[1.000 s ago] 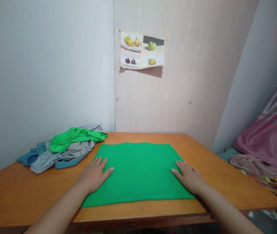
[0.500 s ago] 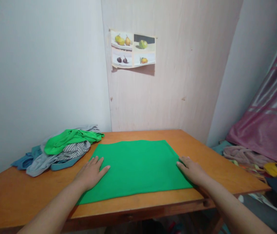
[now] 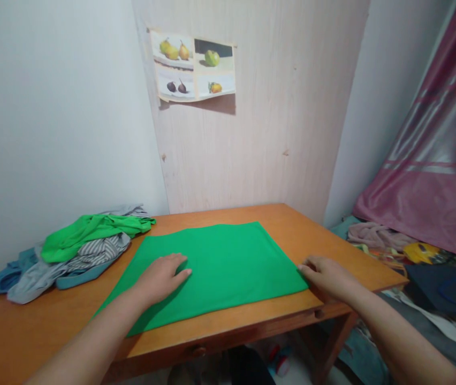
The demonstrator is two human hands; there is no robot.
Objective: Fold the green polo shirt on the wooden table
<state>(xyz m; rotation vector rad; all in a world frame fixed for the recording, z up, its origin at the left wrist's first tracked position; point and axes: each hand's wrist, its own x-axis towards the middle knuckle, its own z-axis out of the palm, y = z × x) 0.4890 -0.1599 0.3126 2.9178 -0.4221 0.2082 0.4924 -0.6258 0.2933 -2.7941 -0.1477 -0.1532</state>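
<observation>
A green cloth [image 3: 220, 267] lies spread flat on the wooden table [image 3: 292, 224], its near edge close to the table's front. My left hand [image 3: 164, 275] is over the left part of the cloth, palm down, fingers stretched forward and thumb apart. Whether it presses on the fabric or hovers just above it I cannot tell. At the cloth's right edge is my right hand [image 3: 326, 275], with the thumb tip by the edge and the fingers loosely bent beyond it. Its fingertips are partly hidden, and no fabric shows lifted there.
A heap of crumpled clothes [image 3: 87, 246], bright green, striped and blue, lies at the table's left back. Fruit pictures [image 3: 194, 67] hang on the wall. To the right are a pink curtain [image 3: 420, 198] and a pile with a dark cap [image 3: 440, 289]. A drawer knob [image 3: 199, 351] shows below.
The view has turned a little right. My left hand has slid inward over the cloth. My right hand has moved off the cloth to its right edge, with its fingers more bent.
</observation>
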